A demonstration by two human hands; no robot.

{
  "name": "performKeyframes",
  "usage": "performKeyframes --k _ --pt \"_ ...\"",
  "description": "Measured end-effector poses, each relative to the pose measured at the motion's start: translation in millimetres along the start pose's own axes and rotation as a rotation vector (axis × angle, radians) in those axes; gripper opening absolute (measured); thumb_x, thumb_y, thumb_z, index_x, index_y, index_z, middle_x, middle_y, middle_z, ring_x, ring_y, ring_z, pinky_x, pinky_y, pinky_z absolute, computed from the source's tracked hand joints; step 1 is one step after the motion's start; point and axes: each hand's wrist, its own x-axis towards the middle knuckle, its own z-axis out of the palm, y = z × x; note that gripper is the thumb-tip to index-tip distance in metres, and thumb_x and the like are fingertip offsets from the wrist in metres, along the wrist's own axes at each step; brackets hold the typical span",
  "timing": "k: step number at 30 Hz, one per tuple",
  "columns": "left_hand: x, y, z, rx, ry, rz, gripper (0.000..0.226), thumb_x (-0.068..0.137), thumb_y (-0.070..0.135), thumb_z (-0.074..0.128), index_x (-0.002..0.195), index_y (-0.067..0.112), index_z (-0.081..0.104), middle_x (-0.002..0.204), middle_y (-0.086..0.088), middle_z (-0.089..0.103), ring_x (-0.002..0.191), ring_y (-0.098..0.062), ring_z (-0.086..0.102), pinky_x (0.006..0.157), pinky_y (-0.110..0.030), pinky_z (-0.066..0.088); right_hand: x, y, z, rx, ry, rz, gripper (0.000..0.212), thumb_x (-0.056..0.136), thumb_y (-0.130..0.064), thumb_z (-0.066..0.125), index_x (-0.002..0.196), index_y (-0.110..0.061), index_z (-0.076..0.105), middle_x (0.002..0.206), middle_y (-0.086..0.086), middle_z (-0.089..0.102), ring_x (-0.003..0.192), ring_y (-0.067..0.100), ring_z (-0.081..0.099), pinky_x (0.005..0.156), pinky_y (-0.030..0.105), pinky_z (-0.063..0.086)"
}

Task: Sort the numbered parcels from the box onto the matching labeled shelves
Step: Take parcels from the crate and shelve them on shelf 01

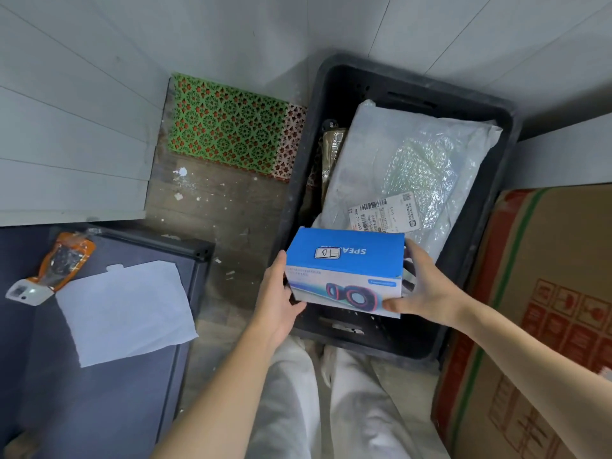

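So, landmark is the black crate [496, 134] on the floor, upper middle of the view. Right of the crate, touching its side, stands a big brown cardboard carton [546, 326] with red and green print. Left of the crate, well apart, is a dark grey flat surface [99, 392]; on it lie a white sheet [129, 309] and, further left from the crate, an orange pouch [63, 260] with a small white device [23, 291] at its lower end. Beyond the crate's left wall, a green patterned mat [225, 124] lies on the floor.

Inside the crate: a large white bubble-wrap mailer [407, 160] with a barcode label [384, 212], filling the right part; a brown wrapped parcel [332, 147] wedged between it and the left wall.

Over the crate's near end, a blue speaker box [344, 270] with a handwritten sticker [327, 253] on top, held between both hands, raised above the crate's contents. Left hand [278, 296] grips its left side, thumb curled under the lower edge, other fingers hidden behind the box. Right hand [427, 289] grips the right side, thumb pressed along the front bottom edge, fingers wrapped behind.
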Motion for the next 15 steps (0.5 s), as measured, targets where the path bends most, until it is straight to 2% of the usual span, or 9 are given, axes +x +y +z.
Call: performKeyframes --k 1,3,5,7,9,11,13,14,15 --pt "-1 1 1 -0.004 -0.002 0.025 0.024 0.098 0.038 0.042 0.108 0.021 0.055 0.090 0.006 0.070 0.095 -0.011 0.061 0.102 -0.044 0.036 -1 1 4 0.001 0.026 -0.011 0.095 0.059 0.000 0.082 0.135 -0.027 0.031 0.130 0.000 0.041 0.118 0.008 0.047 0.093 0.022 0.048" --pt "-4 3 7 0.018 -0.005 0.071 0.017 0.100 0.031 0.042 0.091 0.020 0.053 0.083 0.006 0.068 0.086 -0.008 0.060 0.094 -0.036 0.040 -5 -1 12 0.027 0.067 -0.036 0.099 0.050 -0.016 0.082 0.134 -0.031 0.031 0.131 0.000 0.040 0.120 0.010 0.047 0.096 0.029 0.048" --pt "-6 5 13 0.030 -0.004 0.108 0.014 0.099 0.030 0.044 0.091 0.019 0.049 0.089 0.002 0.065 0.087 -0.009 0.059 0.093 -0.032 0.042 -9 -2 17 0.049 0.126 -0.063 0.096 0.045 -0.030 0.078 0.129 -0.045 0.032 0.132 -0.002 0.040 0.121 0.008 0.047 0.098 0.032 0.047" --pt "-5 3 15 0.023 0.022 0.126 0.014 0.098 0.031 0.046 0.100 0.018 0.047 0.096 -0.001 0.063 0.091 -0.010 0.059 0.094 -0.029 0.044 -12 0 21 0.046 0.176 -0.079 0.090 0.048 -0.027 0.079 0.119 -0.056 0.031 0.132 -0.004 0.040 0.121 0.008 0.047 0.099 0.035 0.048" --pt "-5 1 19 -0.029 0.030 0.130 0.028 0.097 0.034 0.048 0.119 0.017 0.045 0.110 -0.004 0.061 0.097 -0.011 0.058 0.094 -0.030 0.045 -18 -1 24 0.030 0.206 -0.094 0.092 0.055 -0.015 0.082 0.121 -0.052 0.031 0.130 -0.007 0.038 0.122 0.007 0.045 0.103 0.038 0.045" --pt "-8 -3 28 -0.095 0.056 0.090 0.057 0.094 0.040 0.051 0.144 0.026 0.027 0.131 -0.001 0.053 0.116 -0.017 0.053 0.101 -0.041 0.041 -22 -2 30 -0.005 0.253 -0.100 0.097 0.058 -0.012 0.085 0.133 -0.038 0.030 0.128 -0.009 0.035 0.122 0.004 0.043 0.107 0.035 0.041" --pt "-16 -9 38 -0.138 0.045 0.023 0.086 0.089 0.045 0.055 0.150 0.037 -0.005 0.147 0.002 0.039 0.132 -0.025 0.042 0.109 -0.055 0.030 -26 -7 39 -0.043 0.341 -0.105 0.099 0.060 -0.014 0.087 0.138 -0.027 0.028 0.125 -0.009 0.032 0.114 -0.005 0.043 0.102 0.025 0.041" --pt "-20 -15 43 -0.158 0.000 0.005 0.096 0.084 0.047 0.059 0.148 0.039 -0.012 0.148 0.002 0.039 0.132 -0.027 0.044 0.108 -0.057 0.030 -27 -11 44 -0.038 0.387 -0.102 0.098 0.060 -0.016 0.088 0.138 -0.025 0.029 0.124 -0.009 0.032 0.109 -0.010 0.043 0.097 0.017 0.040" --pt "-22 -23 47 -0.173 -0.058 -0.012 0.104 0.076 0.051 0.066 0.148 0.041 -0.009 0.144 0.002 0.044 0.128 -0.027 0.048 0.105 -0.058 0.035 -27 -15 48 -0.023 0.420 -0.100 0.096 0.060 -0.019 0.088 0.137 -0.025 0.029 0.123 -0.008 0.032 0.106 -0.014 0.042 0.091 0.007 0.038"
